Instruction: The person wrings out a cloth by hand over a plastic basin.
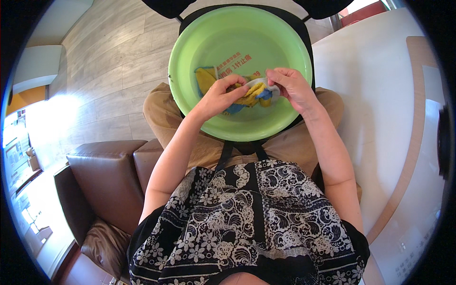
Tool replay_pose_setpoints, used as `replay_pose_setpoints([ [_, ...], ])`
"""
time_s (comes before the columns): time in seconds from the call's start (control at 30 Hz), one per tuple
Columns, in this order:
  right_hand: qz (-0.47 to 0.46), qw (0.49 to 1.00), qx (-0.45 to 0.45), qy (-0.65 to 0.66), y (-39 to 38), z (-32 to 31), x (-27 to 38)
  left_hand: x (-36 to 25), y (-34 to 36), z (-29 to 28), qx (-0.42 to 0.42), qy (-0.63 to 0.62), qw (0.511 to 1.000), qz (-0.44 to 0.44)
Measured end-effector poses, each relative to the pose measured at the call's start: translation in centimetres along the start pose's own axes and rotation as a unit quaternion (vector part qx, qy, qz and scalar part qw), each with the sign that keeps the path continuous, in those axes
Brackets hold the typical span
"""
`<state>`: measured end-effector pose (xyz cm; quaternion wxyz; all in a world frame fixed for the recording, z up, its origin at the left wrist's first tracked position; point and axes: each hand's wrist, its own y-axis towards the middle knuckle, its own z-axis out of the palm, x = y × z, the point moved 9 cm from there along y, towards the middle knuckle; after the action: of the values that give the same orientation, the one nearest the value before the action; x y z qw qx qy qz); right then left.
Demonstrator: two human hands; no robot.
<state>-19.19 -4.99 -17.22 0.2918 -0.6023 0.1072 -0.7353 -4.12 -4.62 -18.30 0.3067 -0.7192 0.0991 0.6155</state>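
Note:
A round light-green basin [186, 47] with red print on its bottom sits in front of me, between my knees. In it lies a crumpled yellow, blue and white cloth [206, 80] that looks wet; whether it is one piece or more I cannot tell. Over the middle of the basin, my left hand [221, 96] is closed, with thumb and fingers pinching a bunched yellow part. My right hand [295, 90] pinches the whitish edge of the same cloth, a little to the right. Folds hide part of what the fingers grip.
The basin rests on a black seat [308, 35] with dark legs. On the right stands a white table [375, 95] with a wood-coloured edge. A brown padded sofa [107, 166] is at the left. Grey wood-look flooring [102, 71] lies beyond it.

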Motion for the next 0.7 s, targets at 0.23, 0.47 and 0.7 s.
replay_pose_setpoints([
  [0.23, -0.089, 0.995, -0.013, -0.039, 0.1, -0.2, 1.5, -3.4, 0.2, -2.2, -0.077, 0.081, 0.988, 0.109],
  [0.47, -0.187, 0.969, -0.106, -0.119, -1.1, 0.2, 5.0, -13.1, -2.6, -5.3, -0.251, 0.274, 0.880, 0.295],
  [0.7, -0.120, 0.873, -0.143, -0.450, 1.6, -2.8, 2.1, -14.7, -4.1, -3.2, -0.304, 0.290, 0.844, 0.335],
])
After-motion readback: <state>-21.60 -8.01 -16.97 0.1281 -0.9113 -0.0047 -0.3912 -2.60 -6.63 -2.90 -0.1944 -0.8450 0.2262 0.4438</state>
